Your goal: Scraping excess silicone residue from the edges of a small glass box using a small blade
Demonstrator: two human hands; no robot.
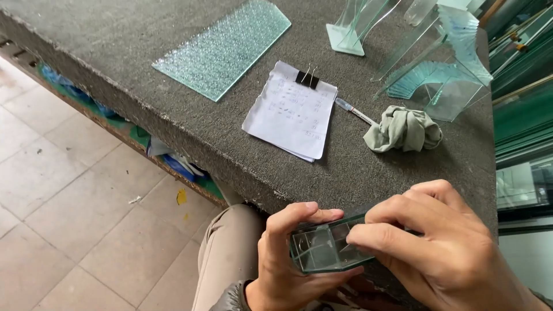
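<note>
we pinch the glass piece [325, 246] at the table's [173, 109] near edge, left hand [288, 253] gripping its end, right hand [438, 242] fingertips pressed on top; best keep fingers off sharp edges.

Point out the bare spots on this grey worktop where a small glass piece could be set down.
Bare worktop lies left of the textured glass pane, and along the near edge between the clipped papers and both hands. The far right is crowded: rag, pen, stacked glass pieces.

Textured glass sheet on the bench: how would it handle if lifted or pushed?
The textured glass sheet looks rigid, so probably no flex. It lies flat on the rough grey bench, so it would likely drag rather than glide, with little edge to grip. Thin and glassy: probably fragile with sharp edges.
</note>
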